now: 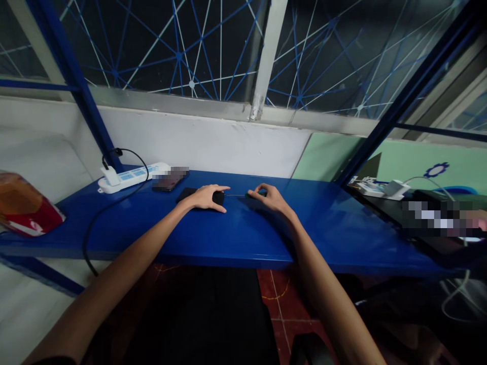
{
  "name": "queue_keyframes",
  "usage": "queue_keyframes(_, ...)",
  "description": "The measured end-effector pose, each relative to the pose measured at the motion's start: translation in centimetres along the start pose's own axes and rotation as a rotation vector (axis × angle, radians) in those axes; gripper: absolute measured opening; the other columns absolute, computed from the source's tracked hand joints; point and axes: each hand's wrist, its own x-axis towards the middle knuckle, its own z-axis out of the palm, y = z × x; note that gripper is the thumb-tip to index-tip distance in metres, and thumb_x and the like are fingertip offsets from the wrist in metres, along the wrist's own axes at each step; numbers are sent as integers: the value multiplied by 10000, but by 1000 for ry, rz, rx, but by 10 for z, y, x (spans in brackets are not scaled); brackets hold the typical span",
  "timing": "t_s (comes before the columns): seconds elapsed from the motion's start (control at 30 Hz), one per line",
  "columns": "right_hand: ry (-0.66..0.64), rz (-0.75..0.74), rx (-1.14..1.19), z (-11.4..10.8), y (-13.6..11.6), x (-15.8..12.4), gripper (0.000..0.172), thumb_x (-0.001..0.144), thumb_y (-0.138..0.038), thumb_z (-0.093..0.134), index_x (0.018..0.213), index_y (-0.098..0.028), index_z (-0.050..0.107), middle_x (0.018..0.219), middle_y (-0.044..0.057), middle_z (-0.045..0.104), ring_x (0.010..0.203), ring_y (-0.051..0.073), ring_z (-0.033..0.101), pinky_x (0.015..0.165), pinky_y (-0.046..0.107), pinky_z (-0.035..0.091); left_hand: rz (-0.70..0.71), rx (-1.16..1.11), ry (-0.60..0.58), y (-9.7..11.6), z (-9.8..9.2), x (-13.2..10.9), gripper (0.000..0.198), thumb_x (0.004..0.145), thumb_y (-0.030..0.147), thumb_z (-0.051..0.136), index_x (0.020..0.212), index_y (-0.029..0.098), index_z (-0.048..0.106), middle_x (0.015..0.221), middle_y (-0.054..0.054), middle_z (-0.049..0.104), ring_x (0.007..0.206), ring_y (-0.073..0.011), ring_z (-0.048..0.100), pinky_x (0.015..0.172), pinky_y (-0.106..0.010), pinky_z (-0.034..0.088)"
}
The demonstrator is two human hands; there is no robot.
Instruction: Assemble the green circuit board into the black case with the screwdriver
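Note:
My left hand [204,196] lies over a flat black rectangular object [218,198] on the blue table, thumb along its near edge and fingers along the far one. Its palm hides much of the object, so the exact kind is unclear. From the right end of that object a thin pale cord or wire [236,195] runs to my right hand [269,196]. There the thumb and index finger are closed on a small dark green piece [251,193], partly covered by the fingers. Both hands are low over the tabletop.
A phone [171,179] and a white power strip [133,177] with a plugged-in black cable [91,223] lie at the back left. At far left stands a red and tan container [28,205]. A white charger [395,189] sits right, near a person's hand [480,220]. Blue posts [85,116] frame the table [243,238].

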Motion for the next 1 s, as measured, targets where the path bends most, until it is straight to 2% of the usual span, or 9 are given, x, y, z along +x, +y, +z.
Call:
queue_keyframes(0.07, -79, 41, 142, -1, 2, -1, 494, 642, -598, 718, 861, -181, 569, 612, -17, 568, 518, 112, 461, 492, 236, 328, -4, 4, 1, 0, 0, 0, 949, 641, 645, 701, 1461, 300, 372, 1448, -137, 461, 1321, -417, 390, 1003, -548, 345)
queue_keyframes(0.13, -117, 96, 181, -3, 2, -1, 492, 617, -590, 738, 817, -181, 551, 567, -26, 545, 484, 109, 447, 472, 238, 326, -1, 10, 7, 1, 0, 0, 952, 633, 646, 706, 1458, 299, 381, 1434, -140, 475, 1293, -416, 424, 990, -535, 362)
queue_keyframes(0.23, -67, 86, 54, -4, 1, 0, 519, 669, -682, 647, 665, -173, 548, 520, -19, 499, 489, 111, 437, 469, 243, 306, 2, 13, 11, 3, 0, -1, 959, 629, 646, 710, 1458, 294, 383, 1430, -140, 480, 1296, -413, 421, 997, -535, 357)
queue_keyframes(0.37, -37, 78, -122, -2, 1, 3, 632, 753, -759, 471, 521, -173, 507, 491, -16, 424, 512, 108, 395, 485, 252, 260, -18, -6, 7, 3, 0, -1, 954, 634, 657, 702, 1459, 303, 380, 1468, -127, 442, 1358, -424, 335, 1032, -563, 307)
queue_keyframes(0.5, 7, 66, -112, 0, 5, 6, 610, 784, -730, 433, 514, -184, 472, 491, -24, 374, 517, 108, 354, 500, 261, 237, -31, -66, 9, 2, -1, -1, 938, 665, 657, 673, 1467, 279, 369, 1412, -125, 508, 1317, -394, 404, 1011, -498, 355)
queue_keyframes(0.63, 136, 45, -191, 0, 8, 7, 557, 829, -645, 402, 527, -187, 499, 497, -3, 413, 520, 127, 385, 514, 271, 232, -34, -96, 27, 1, -2, 1, 989, 652, 657, 677, 1477, 217, 352, 1370, -136, 540, 1258, -354, 469, 974, -420, 396)
queue_keyframes(0.7, 159, 42, -237, 0, 8, 7, 540, 837, -617, 401, 524, -189, 502, 497, 7, 427, 525, 136, 402, 518, 272, 240, -27, -98, 34, 1, -1, 1, 1002, 646, 651, 681, 1475, 196, 353, 1368, -136, 541, 1256, -344, 473, 982, -401, 390)
queue_keyframes(1.0, 136, 20, -308, 4, 7, 6, 543, 855, -597, 413, 519, -185, 523, 500, 24, 465, 516, 141, 417, 503, 273, 236, -33, -112, 7, 8, -3, -1, 965, 663, 651, 671, 1463, 197, 379, 1365, -134, 554, 1275, -367, 464, 994, -443, 387)
